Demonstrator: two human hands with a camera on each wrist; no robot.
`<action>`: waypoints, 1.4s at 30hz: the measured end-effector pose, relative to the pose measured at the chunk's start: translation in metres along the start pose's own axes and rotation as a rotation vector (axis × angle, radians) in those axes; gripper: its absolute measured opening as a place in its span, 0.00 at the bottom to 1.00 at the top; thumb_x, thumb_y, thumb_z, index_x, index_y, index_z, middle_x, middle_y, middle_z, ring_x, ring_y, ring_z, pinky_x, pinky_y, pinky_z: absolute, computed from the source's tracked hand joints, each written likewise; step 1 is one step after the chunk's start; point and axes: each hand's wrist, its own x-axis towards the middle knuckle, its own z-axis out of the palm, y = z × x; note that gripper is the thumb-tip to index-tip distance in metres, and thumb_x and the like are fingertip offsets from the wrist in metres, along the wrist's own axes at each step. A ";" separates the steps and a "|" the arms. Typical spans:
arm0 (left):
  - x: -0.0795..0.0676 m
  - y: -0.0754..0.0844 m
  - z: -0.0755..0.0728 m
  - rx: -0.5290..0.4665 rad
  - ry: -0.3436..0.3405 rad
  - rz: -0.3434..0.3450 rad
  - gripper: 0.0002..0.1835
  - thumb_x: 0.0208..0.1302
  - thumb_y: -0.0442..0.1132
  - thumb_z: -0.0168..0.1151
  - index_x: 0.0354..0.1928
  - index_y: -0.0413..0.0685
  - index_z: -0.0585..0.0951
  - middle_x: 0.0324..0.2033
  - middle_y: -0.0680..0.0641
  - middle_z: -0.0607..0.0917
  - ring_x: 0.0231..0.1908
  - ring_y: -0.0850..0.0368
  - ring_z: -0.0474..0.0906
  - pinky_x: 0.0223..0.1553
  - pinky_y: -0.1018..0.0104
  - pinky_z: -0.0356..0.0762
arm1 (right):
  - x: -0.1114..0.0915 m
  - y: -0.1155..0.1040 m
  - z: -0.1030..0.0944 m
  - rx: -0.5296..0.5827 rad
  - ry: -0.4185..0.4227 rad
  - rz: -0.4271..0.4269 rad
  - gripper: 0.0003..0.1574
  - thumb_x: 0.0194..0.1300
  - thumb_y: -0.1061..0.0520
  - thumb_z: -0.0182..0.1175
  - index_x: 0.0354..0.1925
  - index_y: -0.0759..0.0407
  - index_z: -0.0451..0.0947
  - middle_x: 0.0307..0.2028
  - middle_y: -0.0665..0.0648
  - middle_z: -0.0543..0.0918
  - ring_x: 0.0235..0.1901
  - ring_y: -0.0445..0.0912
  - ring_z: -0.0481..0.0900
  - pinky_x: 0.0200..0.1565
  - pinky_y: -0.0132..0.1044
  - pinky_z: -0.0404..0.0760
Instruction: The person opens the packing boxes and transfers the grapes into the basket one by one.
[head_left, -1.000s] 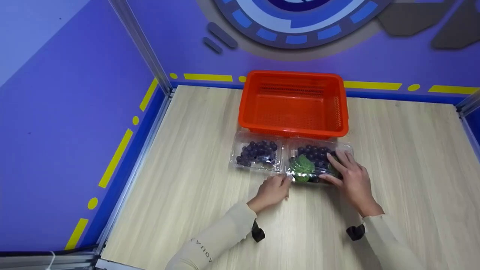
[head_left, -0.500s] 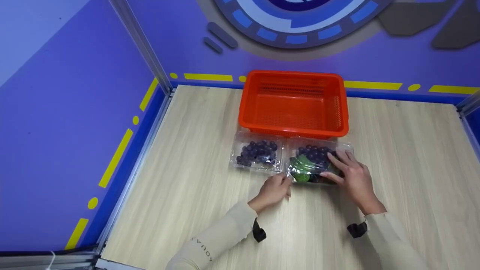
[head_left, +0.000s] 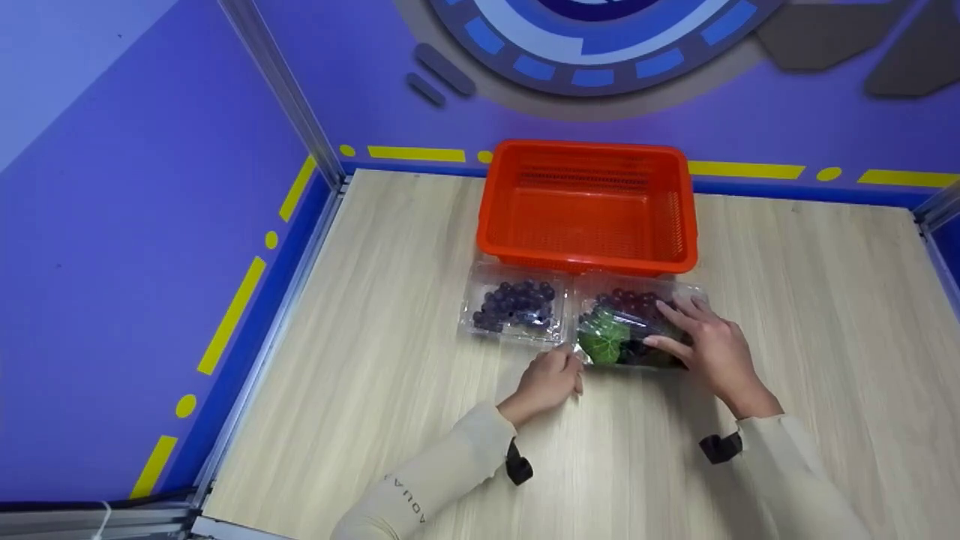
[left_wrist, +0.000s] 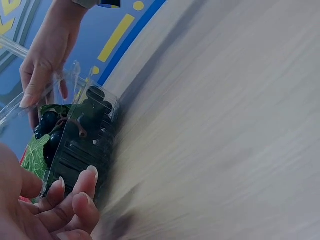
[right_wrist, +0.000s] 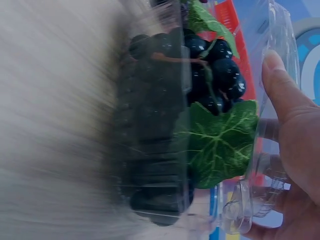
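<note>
In the head view, a clear plastic clamshell box [head_left: 637, 360] holds dark grapes [right_wrist: 225, 75] and green leaves [head_left: 604, 339]. My left hand [head_left: 547, 379] pinches the rim at its front left corner, fingers curled. My right hand [head_left: 720, 352] grips the box's clear lid [right_wrist: 287, 30] at the right side; in the right wrist view the thumb lies on one face and the other fingers are behind it. The lid stands raised from the base, as the left wrist view also shows. Left of this box sits another clear plastic box [head_left: 480, 330] with a bunch of dark grapes [head_left: 517, 304].
Right behind both boxes stands an orange-red perforated plastic basket [head_left: 491, 240], with nothing visible inside. The wooden tabletop [head_left: 360, 337] is bounded by a blue printed wall [head_left: 787, 135] at the back and another panel [head_left: 150, 262] on the left.
My right hand has shifted slightly right, and the lid has lifted with it, so reflections over the grapes and leaf changed. My left hand stays at the corner.
</note>
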 end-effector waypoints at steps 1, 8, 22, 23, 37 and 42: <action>0.000 0.000 0.000 0.016 0.005 0.003 0.17 0.75 0.48 0.43 0.36 0.49 0.80 0.18 0.55 0.85 0.21 0.68 0.76 0.32 0.71 0.73 | 0.001 0.000 -0.001 0.001 -0.008 0.001 0.40 0.52 0.41 0.69 0.61 0.55 0.76 0.61 0.67 0.76 0.63 0.70 0.68 0.55 0.68 0.69; -0.002 0.002 -0.006 0.076 0.023 0.024 0.16 0.74 0.51 0.45 0.31 0.56 0.78 0.15 0.61 0.80 0.18 0.67 0.74 0.27 0.71 0.69 | 0.004 -0.003 -0.007 -0.002 -0.002 -0.023 0.41 0.50 0.41 0.70 0.60 0.56 0.76 0.60 0.68 0.76 0.61 0.71 0.69 0.53 0.66 0.71; 0.000 0.010 -0.030 0.199 0.093 0.137 0.15 0.70 0.52 0.51 0.30 0.57 0.82 0.17 0.61 0.81 0.19 0.68 0.72 0.22 0.73 0.66 | 0.003 -0.003 -0.005 -0.050 -0.031 -0.021 0.48 0.47 0.38 0.72 0.63 0.56 0.73 0.65 0.66 0.72 0.66 0.69 0.65 0.50 0.69 0.71; 0.001 0.010 -0.032 0.193 0.091 0.152 0.14 0.70 0.51 0.52 0.32 0.56 0.82 0.18 0.60 0.82 0.20 0.68 0.73 0.23 0.74 0.66 | 0.003 -0.003 -0.005 -0.052 -0.043 -0.015 0.49 0.47 0.38 0.71 0.64 0.57 0.73 0.66 0.65 0.71 0.66 0.68 0.63 0.51 0.70 0.70; 0.004 0.010 -0.035 -0.024 -0.028 0.191 0.12 0.70 0.49 0.54 0.40 0.51 0.82 0.28 0.51 0.88 0.24 0.70 0.78 0.30 0.75 0.74 | -0.004 -0.002 0.002 0.016 -0.040 0.045 0.53 0.49 0.38 0.72 0.67 0.58 0.67 0.70 0.65 0.63 0.69 0.65 0.60 0.57 0.72 0.63; 0.004 0.012 -0.036 -0.072 -0.034 0.197 0.14 0.71 0.49 0.54 0.43 0.49 0.83 0.28 0.50 0.87 0.24 0.69 0.78 0.28 0.75 0.73 | -0.008 -0.001 0.000 0.054 0.031 0.060 0.60 0.46 0.41 0.74 0.72 0.55 0.60 0.71 0.65 0.62 0.69 0.63 0.59 0.57 0.73 0.62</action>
